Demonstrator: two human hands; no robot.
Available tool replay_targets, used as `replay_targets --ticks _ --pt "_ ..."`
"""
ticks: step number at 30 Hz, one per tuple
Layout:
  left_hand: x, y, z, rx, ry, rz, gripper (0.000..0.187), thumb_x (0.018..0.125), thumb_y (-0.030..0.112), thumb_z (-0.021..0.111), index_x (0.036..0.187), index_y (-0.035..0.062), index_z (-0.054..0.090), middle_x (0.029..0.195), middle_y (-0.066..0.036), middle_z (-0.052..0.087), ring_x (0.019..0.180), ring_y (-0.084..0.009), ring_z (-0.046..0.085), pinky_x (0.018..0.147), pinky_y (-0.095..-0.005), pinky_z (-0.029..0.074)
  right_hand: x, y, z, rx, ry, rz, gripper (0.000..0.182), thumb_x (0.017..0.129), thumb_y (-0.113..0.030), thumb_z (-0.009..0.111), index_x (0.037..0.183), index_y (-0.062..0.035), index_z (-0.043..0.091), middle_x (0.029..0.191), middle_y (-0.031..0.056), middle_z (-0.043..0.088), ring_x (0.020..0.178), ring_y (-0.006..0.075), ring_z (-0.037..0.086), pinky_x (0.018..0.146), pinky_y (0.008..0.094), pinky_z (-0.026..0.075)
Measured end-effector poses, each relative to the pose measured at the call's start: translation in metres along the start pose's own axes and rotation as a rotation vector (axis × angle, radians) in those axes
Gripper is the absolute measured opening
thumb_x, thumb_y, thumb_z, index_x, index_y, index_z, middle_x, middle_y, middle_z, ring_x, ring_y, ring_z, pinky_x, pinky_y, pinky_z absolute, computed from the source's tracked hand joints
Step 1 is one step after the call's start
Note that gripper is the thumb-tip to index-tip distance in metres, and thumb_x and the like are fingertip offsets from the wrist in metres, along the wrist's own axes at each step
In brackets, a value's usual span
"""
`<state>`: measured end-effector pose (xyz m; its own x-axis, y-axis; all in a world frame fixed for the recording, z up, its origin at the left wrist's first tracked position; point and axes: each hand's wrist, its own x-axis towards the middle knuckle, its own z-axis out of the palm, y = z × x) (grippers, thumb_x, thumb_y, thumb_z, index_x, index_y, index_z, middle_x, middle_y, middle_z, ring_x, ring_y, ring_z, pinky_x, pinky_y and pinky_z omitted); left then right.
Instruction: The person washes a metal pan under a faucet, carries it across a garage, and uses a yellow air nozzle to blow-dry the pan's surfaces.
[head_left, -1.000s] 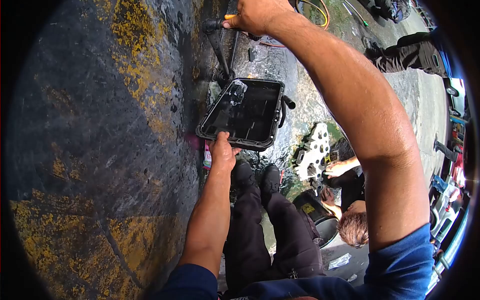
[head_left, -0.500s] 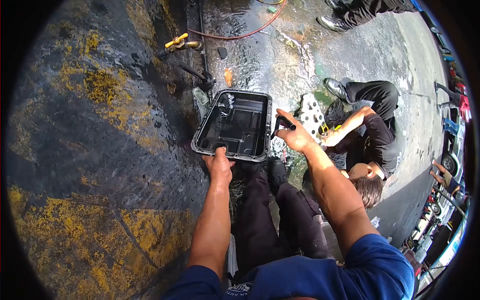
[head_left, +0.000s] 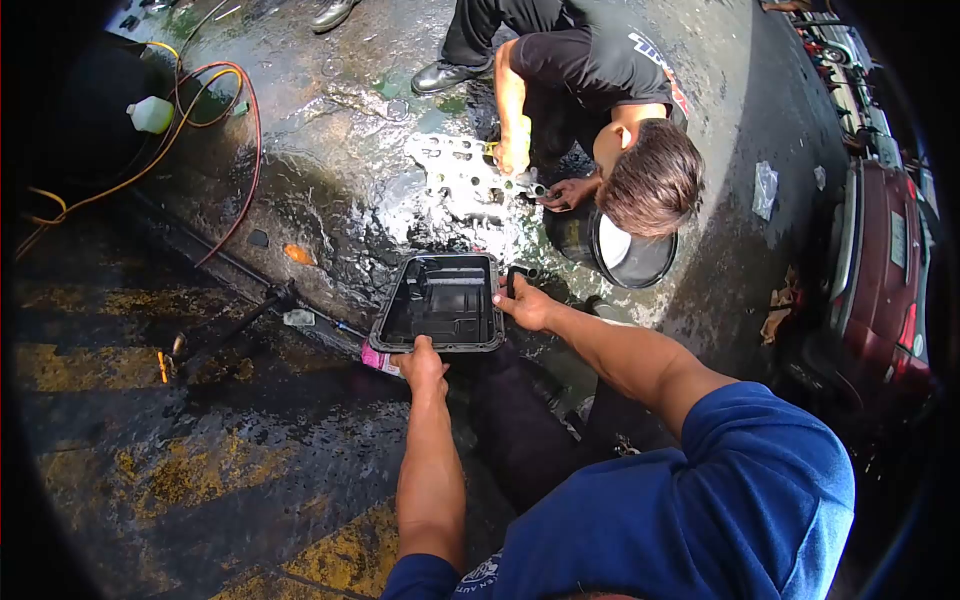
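Black pan [head_left: 440, 300] upright, long axis away; left hand [head_left: 422, 365] gripping near rim.

Left hand [head_left: 422, 365] grips black pan [head_left: 440, 300] rim; right hand [head_left: 525, 303] holds hose [head_left: 516, 274].

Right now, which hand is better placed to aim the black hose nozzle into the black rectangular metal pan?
Right. The right hand already grips the black hose nozzle at the black rectangular metal pan's far corner; the left hand is busy holding its near rim.

Wet concrete floor [head_left: 330, 190], yellow-striped dark ramp [head_left: 150, 440].
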<state>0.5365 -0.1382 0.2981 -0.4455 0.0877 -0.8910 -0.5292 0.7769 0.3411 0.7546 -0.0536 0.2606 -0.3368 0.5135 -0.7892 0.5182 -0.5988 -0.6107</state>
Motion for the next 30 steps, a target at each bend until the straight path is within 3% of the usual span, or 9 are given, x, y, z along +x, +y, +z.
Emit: replay_targets --ticks 6,9,14,17,20,24,26,28,30 --pt "-0.052 -0.048 0.063 0.233 -0.109 0.048 0.062 0.081 0.019 0.062 0.13 -0.0024 0.031 0.111 -0.019 0.056 0.084 -0.029 0.063 0.057 -0.0448 0.052 -0.08 0.092 -0.062 0.056 0.092 0.084 0.06 0.1 -0.028 0.064 0.141 0.0028 0.033 0.121 0.0129 0.061 0.116 0.0219 0.056 0.103 0.0377 0.043" --pt "-0.085 -0.083 0.096 0.291 -0.194 0.044 0.071 0.082 0.019 0.062 0.139 -0.001 0.024 0.117 -0.021 0.055 0.089 -0.0313 0.064 0.06 -0.0455 0.054 -0.118 0.137 -0.097 -0.033 0.172 0.126 0.071 0.095 -0.042 0.067 0.141 0.0059 0.04 0.117 0.0161 0.065 0.112 0.0278 0.063 0.096 0.0384 0.049" --pt "-0.153 -0.153 0.164 0.356 -0.216 -0.012 0.067 0.084 0.019 0.058 0.14 -0.0004 0.026 0.118 -0.019 0.055 0.091 -0.0346 0.065 0.063 -0.049 0.056 -0.2 0.193 -0.179 -0.007 0.19 0.062 0.064 0.095 -0.041 0.066 0.133 0.0057 0.044 0.113 0.0182 0.066 0.11 0.0317 0.064 0.093 0.0414 0.05" --pt "-0.192 -0.205 0.206 0.34 -0.409 -0.072 0.038 0.089 0.021 0.05 0.122 0.0001 0.049 0.112 -0.019 0.06 0.092 -0.0352 0.067 0.063 -0.0522 0.055 -0.261 0.231 -0.239 -0.019 0.211 -0.001 0.057 0.097 -0.043 0.062 0.127 0.0042 0.049 0.109 0.02 0.067 0.108 0.0369 0.064 0.093 0.0434 0.049" --pt "-0.238 -0.252 0.261 0.356 -0.552 -0.125 0.039 0.092 0.027 0.042 0.119 0.0021 0.055 0.115 -0.019 0.063 0.094 -0.0365 0.066 0.067 -0.0513 0.055 -0.33 0.272 -0.31 -0.01 0.195 -0.075 0.053 0.098 -0.043 0.059 0.128 0.0009 0.053 0.111 0.0189 0.068 0.108 0.0384 0.065 0.096 0.0442 0.048" --pt "-0.324 -0.294 0.338 0.442 -0.696 -0.202 0.043 0.091 0.029 0.04 0.122 0.0034 0.055 0.118 -0.018 0.064 0.103 -0.0366 0.064 0.074 -0.0527 0.053 -0.409 0.367 -0.37 -0.247 0.406 -0.332 0.061 0.1 -0.055 0.05 0.139 -0.0085 0.054 0.139 0.0194 0.057 0.139 0.0368 0.044 0.118 0.0477 0.03" --pt "-0.377 -0.303 0.386 0.541 -0.737 -0.227 0.04 0.091 0.029 0.042 0.122 0.0057 0.055 0.118 -0.017 0.064 0.106 -0.0358 0.063 0.081 -0.0539 0.051 -0.466 0.377 -0.398 -0.119 0.459 -0.119 0.063 0.101 -0.061 0.041 0.135 -0.0109 0.058 0.15 0.0142 0.048 0.153 0.0389 0.015 0.122 0.0622 0.006" --pt "-0.415 -0.312 0.436 0.581 -0.929 -0.237 0.036 0.092 0.029 0.042 0.117 0.0065 0.055 0.114 -0.015 0.064 0.101 -0.0341 0.064 0.079 -0.0522 0.052 -0.508 0.393 -0.436 -0.123 0.607 -0.149 0.056 0.104 -0.054 0.039 0.133 -0.0106 0.06 0.145 0.0145 0.053 0.15 0.0376 0.026 0.121 0.0633 0.009" --pt "-0.485 -0.313 0.491 0.762 -0.923 -0.145 0.036 0.094 0.034 0.049 0.117 0.0075 0.055 0.109 -0.014 0.065 0.094 -0.0315 0.065 0.078 -0.0501 0.053 -0.536 0.412 -0.469 0.075 0.915 -0.333 0.047 0.105 -0.046 0.044 0.113 -0.0057 0.066 0.112 0.011 0.067 0.119 0.0378 0.058 0.115 0.0615 0.025"
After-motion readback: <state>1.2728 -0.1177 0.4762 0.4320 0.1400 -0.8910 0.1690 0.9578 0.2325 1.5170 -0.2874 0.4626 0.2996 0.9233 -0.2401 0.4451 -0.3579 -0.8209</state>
